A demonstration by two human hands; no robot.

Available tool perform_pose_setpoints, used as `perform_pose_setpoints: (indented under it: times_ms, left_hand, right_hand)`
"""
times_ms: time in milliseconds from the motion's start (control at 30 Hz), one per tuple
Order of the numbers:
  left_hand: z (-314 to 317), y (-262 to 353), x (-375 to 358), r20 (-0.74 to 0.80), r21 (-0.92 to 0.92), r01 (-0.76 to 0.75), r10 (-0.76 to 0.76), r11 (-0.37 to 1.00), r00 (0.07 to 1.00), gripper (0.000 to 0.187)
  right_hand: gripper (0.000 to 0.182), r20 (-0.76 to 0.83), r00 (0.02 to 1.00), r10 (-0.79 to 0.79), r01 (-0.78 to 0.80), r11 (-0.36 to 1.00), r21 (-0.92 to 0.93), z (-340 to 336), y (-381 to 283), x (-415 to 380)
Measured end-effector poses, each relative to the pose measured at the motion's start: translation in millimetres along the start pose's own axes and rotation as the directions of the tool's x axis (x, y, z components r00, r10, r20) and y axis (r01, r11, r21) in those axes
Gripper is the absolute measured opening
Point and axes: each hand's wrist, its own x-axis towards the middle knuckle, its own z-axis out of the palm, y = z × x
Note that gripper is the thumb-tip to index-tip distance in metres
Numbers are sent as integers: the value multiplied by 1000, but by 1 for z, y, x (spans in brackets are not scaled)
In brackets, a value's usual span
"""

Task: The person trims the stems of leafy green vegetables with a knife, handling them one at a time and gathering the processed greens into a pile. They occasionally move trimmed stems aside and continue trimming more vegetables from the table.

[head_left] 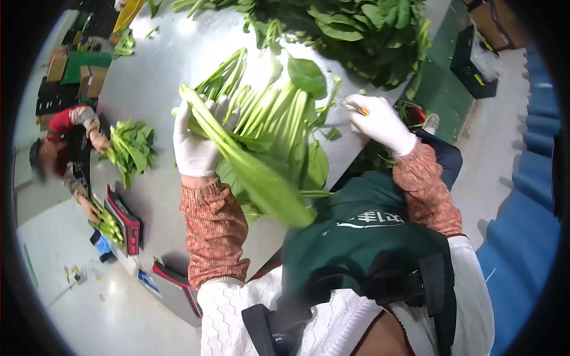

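My left hand (199, 142), in a white glove, is closed around a long leafy green stalk (237, 151), whose leaf blurs toward my apron. Beside it on the metal table (160, 77) lies a pile of similar leafy greens (291, 118), with the pale stems pointing away from me. My right hand (377, 121), gloved too, is closed to the right of this pile. A small orange and metal tool (362, 110) shows at its fingers; most of it is hidden.
A big heap of greens (380, 35) covers the table's far side. To the left, a person (62, 142) handles greens (130, 148) near a red scale (124, 222). Another scale (178, 288) stands closer. A black crate (472, 65) sits on the floor at right.
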Motion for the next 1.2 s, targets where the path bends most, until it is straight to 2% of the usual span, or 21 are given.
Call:
perform_pose_setpoints:
  times_ms: [33, 67, 100, 133, 167, 233, 300, 367, 433, 500, 600, 700, 767, 833, 900, 933, 967, 1000, 1100, 1133, 1200]
  left_hand:
    - [-3, 6, -3, -17, -54, -25, 24, 998, 1000, 24]
    - [-8, 11, -5, 13, -121, -37, 39, 992, 999, 23]
    - [-13, 17, -8, -40, -167, -48, 42, 985, 998, 24]
    - [-20, 21, -11, -93, -216, -59, 40, 975, 995, 25]
    - [-26, 23, -15, -147, -266, -68, 30, 962, 989, 27]
    - [-40, 23, -17, -138, -207, -104, 77, 973, 987, 39]
    - [-52, 21, -16, 15, -137, -90, 93, 987, 996, 44]
    - [-28, 17, -27, -47, -2, -140, 140, 990, 989, 39]
    - [-17, 19, -41, -83, 348, -185, 227, 919, 970, 32]
    - [0, 18, -54, -67, 584, -231, 329, 778, 942, 16]
    - [11, 17, -70, -40, 815, -186, 373, 549, 927, 15]
    - [16, 7, -75, -44, 910, -117, 372, 398, 927, 19]
    - [20, -9, -66, -30, 946, -73, 311, 316, 950, 17]
    - [23, -31, -53, -22, 974, -26, 206, 226, 978, 17]
    - [22, -61, -39, 45, 948, -108, 211, 298, 976, 29]
    - [29, -69, -36, 84, 958, -130, 186, 254, 979, 32]
    - [35, -76, -33, 120, 966, -152, 159, 208, 980, 34]
    - [32, -85, -29, 86, 930, -140, 169, 339, 982, 33]
    - [36, -80, -32, -23, 910, -33, 130, 414, 991, 29]
    - [37, -73, -34, 41, 948, -76, 119, 310, 992, 25]
    - [38, -70, -36, 16, 936, -42, 75, 350, 997, 22]
  right_hand:
    - [24, -57, 986, -157, 122, 908, -400, 5, 37, -9]
    - [24, 17, 999, -43, 46, 843, -536, -2, 50, -17]
    - [22, 229, 953, 198, -133, 954, -270, -21, 32, -27]
    - [21, 337, 934, 118, -182, 969, 166, -32, 24, -40]
    - [21, 441, 890, 118, -278, 907, 317, -52, 0, -50]
    - [22, 394, 915, 89, -265, 867, 421, -71, -26, -63]
    - [20, 149, 988, -28, -46, 880, 473, -46, -14, -40]
    - [20, 115, 981, 156, -189, 904, 383, -17, -10, -2]
    - [22, 49, 998, -38, 29, 985, 172, 40, 28, 39]
    - [28, 163, 967, 194, -168, 972, -162, 67, 2, 66]
    - [30, 95, 957, 272, -253, 951, -179, 87, 0, 83]
    - [34, 219, 948, 230, -286, 918, 275, 84, 2, 72]
    - [31, 235, 967, 95, -196, 869, 454, 80, -6, 51]
    - [28, 226, 974, 13, -122, 872, 473, 71, -24, 28]
    - [26, 228, 973, -28, -112, 811, 574, 56, -54, 9]
    - [23, 166, 981, -102, 15, 889, 458, 59, -50, 7]
    - [23, 172, 977, -123, 20, 862, 506, 58, -50, 2]
    - [23, 172, 978, -122, 25, 877, 480, 52, -57, -3]
    - [13, 142, 966, -214, 133, 890, 436, 39, -55, -11]
    - [10, 129, 957, -260, 183, 886, 425, 36, -51, -13]
    - [17, -68, 951, -301, 307, 943, 131, 32, -44, -15]
